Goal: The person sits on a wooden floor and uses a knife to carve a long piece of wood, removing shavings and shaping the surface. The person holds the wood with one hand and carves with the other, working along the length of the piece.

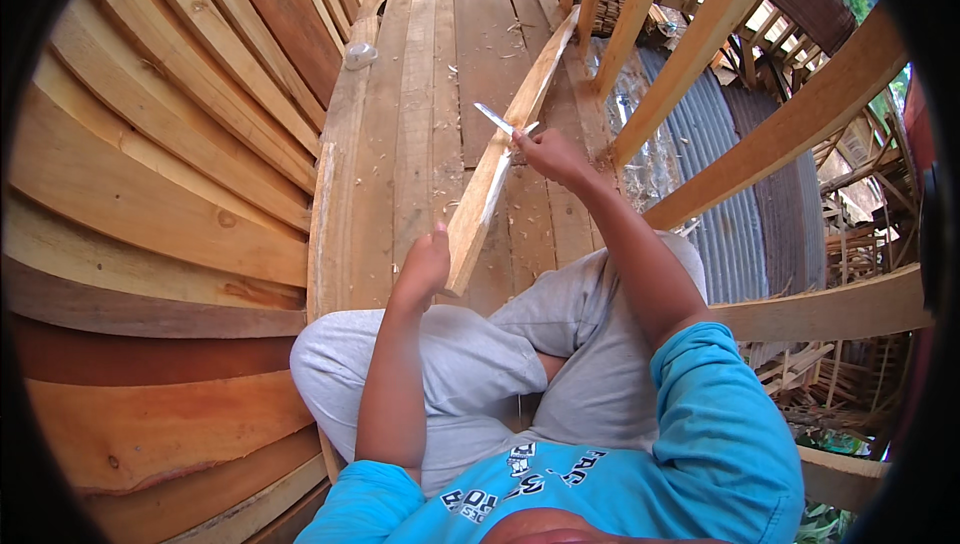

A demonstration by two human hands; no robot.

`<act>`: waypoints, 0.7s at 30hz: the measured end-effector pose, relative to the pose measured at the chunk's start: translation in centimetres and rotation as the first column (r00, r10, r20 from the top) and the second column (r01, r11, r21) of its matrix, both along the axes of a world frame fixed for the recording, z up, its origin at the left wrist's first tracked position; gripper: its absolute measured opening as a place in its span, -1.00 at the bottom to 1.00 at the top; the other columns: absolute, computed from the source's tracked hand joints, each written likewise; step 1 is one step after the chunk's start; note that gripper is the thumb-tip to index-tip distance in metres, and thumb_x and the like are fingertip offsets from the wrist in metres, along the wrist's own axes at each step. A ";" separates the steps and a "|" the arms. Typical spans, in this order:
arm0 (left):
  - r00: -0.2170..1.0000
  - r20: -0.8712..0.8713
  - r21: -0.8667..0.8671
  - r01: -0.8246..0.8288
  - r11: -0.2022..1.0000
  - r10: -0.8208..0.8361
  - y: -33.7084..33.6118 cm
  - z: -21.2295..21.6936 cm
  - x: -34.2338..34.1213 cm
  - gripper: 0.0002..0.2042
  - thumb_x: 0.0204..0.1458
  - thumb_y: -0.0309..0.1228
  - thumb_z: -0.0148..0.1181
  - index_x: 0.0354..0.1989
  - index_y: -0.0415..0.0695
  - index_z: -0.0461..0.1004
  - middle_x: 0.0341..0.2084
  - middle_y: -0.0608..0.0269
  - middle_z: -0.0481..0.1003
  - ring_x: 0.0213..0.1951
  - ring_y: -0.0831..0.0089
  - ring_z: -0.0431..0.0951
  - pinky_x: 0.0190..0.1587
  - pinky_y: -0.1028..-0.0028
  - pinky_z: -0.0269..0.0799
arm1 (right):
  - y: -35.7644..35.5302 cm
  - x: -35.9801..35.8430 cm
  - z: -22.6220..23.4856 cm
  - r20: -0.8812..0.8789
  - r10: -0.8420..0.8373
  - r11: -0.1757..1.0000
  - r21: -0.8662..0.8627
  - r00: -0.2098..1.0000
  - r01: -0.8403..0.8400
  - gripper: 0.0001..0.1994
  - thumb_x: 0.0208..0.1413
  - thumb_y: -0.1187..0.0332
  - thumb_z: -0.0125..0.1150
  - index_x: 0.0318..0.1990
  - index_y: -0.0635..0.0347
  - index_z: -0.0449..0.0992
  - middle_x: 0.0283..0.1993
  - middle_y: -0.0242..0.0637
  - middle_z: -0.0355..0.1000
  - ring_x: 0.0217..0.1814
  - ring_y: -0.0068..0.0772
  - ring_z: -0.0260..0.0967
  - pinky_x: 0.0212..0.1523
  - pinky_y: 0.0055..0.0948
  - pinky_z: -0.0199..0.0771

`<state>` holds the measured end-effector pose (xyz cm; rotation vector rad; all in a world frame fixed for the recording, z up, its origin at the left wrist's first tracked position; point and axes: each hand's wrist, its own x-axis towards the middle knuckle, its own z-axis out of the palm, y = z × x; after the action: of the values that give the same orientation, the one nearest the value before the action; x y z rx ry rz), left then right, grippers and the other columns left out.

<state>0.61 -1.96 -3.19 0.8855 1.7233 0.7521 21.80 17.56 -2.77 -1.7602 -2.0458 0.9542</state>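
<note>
A long, narrow wooden plank [484, 176] slants from beside my left knee up to the far right, its far end by the railing. My left hand [424, 262] is closed around the plank's near end. Farther along, my right hand [552, 152] grips a knife [494, 118] whose bare blade lies across the plank and points to the upper left. The handle is hidden in my fingers. Pale, freshly cut wood shows along the plank's right edge near the blade, where a sliver sticks out.
I sit cross-legged on a plank floor [375, 174] strewn with wood shavings. A wall of wooden boards [180, 184] rises on the left. Slanting wooden posts [690, 54] line the right, with corrugated metal sheets [725, 174] beyond. A small clear round object [360, 56] lies at the far left.
</note>
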 end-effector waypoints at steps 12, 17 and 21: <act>0.993 -0.120 0.027 0.010 1.000 -0.007 -0.1 -0.3 -0.1 -0.38 0.36 -0.05 -0.33 -0.23 -0.48 0.46 -0.35 -0.15 0.53 -0.23 0.12 0.54 -0.07 0.20 0.36 | -2.4 -1.8 1.7 0.207 0.028 1.000 -0.001 0.978 -0.029 -0.36 0.24 -0.18 -0.07 -0.27 0.33 0.62 -0.39 0.09 0.55 -0.22 0.11 0.55 -0.18 -0.09 0.48; 0.991 -0.135 0.018 0.014 1.000 -0.011 -0.3 -0.8 -0.3 -0.37 0.36 -0.03 -0.33 -0.24 -0.47 0.46 -0.38 -0.13 0.52 -0.25 0.12 0.54 -0.08 0.17 0.36 | -1.5 -1.6 0.5 -0.155 -0.142 0.904 -0.422 0.978 0.065 -0.43 0.27 -0.17 -0.08 -0.46 0.20 0.47 -0.64 -0.32 0.28 -0.66 -0.39 0.21 -0.65 -0.31 0.18; 0.990 -0.123 -0.061 0.061 0.996 -0.068 0.1 0.2 0.0 -0.39 0.36 -0.02 -0.34 0.02 -0.43 0.38 -0.11 -0.16 0.48 -0.01 0.13 0.47 0.08 0.23 0.29 | -0.2 -0.1 0.9 -0.421 -0.367 0.611 -0.781 0.830 -0.126 -0.44 0.27 -0.23 -0.10 -0.62 -0.03 0.15 -0.72 -0.58 -0.06 -0.76 -0.64 -0.20 -0.74 -0.48 -0.25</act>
<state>0.57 -1.83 -2.97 0.9618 1.8076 0.6131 21.73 17.33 -1.89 -1.6048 -1.1289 2.2522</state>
